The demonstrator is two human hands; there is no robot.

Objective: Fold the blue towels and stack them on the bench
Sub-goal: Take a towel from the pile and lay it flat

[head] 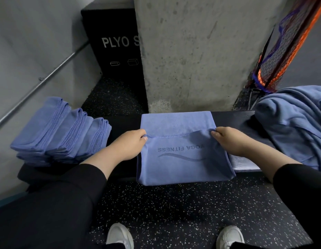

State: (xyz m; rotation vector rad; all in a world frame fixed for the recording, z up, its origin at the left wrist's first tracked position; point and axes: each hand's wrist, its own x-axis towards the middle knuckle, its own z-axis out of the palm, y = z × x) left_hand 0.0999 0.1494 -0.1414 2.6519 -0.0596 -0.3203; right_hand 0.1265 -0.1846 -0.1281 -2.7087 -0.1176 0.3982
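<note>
1. a view from the head looking down at a dark padded bench (233,117) that runs left to right across the middle of the scene, with a person's two forearms in black sleeves reaching over it.
2. a blue towel (183,159) lies at the middle of the bench. its near part hangs over the bench's front edge, and its far part lies flat toward the back edge. it bears upside-down lettering reading "yoga fitness" and a wave mark.
3. the left hand (131,146) pinches the left end of a stitched hem on this towel, fingers curled round the cloth.
4. the right hand (228,141) pinches the right end of the same hem in the same way. the hem is stretched between the two hands, about halfway across the bench's depth.
5. at the left end of the bench sit folded towels (60,133), several together in overlapping stacks, their layered edges showing. this part of the job looks done.
6. at the right end of the bench is an unfolded heap (296,123) of blue cloth, loose and rumpled. this looks like the work left.
7. judged from this, the task is well under way: one towel is mid-fold and not yet stacked, and more wait on the right.
8. behind the bench stands a grey concrete pillar (192,51).
</note>
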